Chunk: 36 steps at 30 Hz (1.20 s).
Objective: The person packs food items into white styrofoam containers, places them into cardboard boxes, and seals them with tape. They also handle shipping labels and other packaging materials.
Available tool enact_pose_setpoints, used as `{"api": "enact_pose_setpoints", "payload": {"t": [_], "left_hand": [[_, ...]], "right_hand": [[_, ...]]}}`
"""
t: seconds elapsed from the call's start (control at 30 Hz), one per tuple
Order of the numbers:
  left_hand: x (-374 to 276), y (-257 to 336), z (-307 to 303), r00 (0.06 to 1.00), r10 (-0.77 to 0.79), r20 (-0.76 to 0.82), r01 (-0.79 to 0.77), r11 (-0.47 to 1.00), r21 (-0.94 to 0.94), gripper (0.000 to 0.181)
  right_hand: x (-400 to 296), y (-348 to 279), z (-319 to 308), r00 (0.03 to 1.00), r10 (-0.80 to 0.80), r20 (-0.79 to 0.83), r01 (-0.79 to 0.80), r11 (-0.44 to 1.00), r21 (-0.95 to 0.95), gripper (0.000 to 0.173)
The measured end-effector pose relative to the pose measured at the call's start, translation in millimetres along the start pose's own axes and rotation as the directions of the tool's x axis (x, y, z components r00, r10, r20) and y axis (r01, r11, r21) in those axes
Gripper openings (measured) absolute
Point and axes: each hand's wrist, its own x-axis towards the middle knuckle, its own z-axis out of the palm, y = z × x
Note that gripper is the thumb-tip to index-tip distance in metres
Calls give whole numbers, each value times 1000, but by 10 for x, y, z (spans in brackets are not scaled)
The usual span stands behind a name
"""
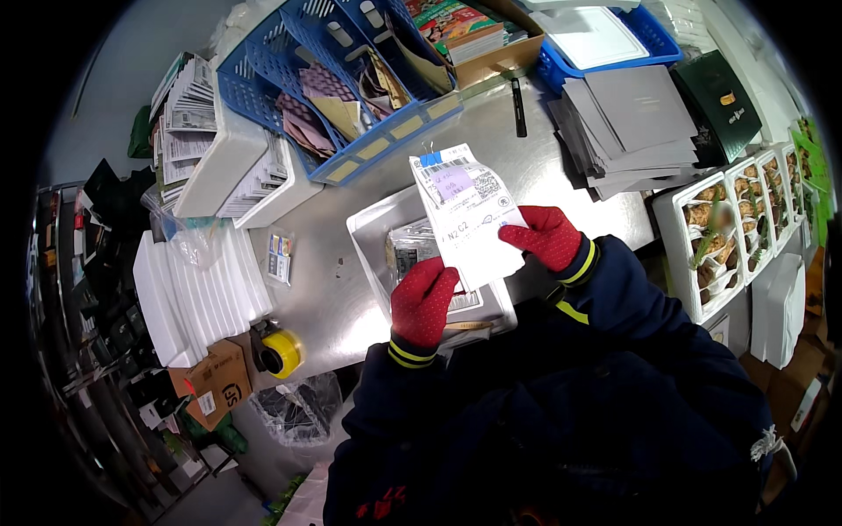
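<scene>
Both my hands wear red dotted gloves and hold a white printed paper slip between thumbs and fingers. My left hand pinches its lower left corner, and my right hand grips its right edge. The slip bears printing, handwriting and codes. A small lilac note is on its upper part, and a blue clip sits at its top edge. Below the slip stands a white foam box, partly hidden by my hands. Inside it lies a clear plastic-wrapped pack.
Blue baskets with dividers stand at the back beside a carton of booklets. Grey sheets are stacked right of a black marker. Foam trays holding mushroom-like pieces line the right. White foam lids and yellow tape are left.
</scene>
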Motion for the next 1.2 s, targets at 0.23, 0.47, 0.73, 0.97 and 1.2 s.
{"api": "enact_pose_setpoints", "payload": {"t": [0.23,0.47,0.73,0.97,1.2], "left_hand": [[-14,-78,-12,965,-258,44,257,897,-359,16],[54,-125,-5,946,-322,25,305,863,-404,23],[42,-108,-36,924,-381,45,365,837,-407,22],[49,-103,-52,932,-362,21,340,851,-400,20],[6,-290,-60,963,-269,23,259,897,-360,25]], "right_hand": [[-9,-30,12,997,-65,35,64,997,31,25],[-8,-54,128,999,-14,48,17,998,-55,28],[-35,-515,166,995,96,-42,-86,977,194,29],[1,-568,208,998,55,-44,-40,955,292,33],[54,-504,198,997,43,-70,-20,954,298,37]]}}
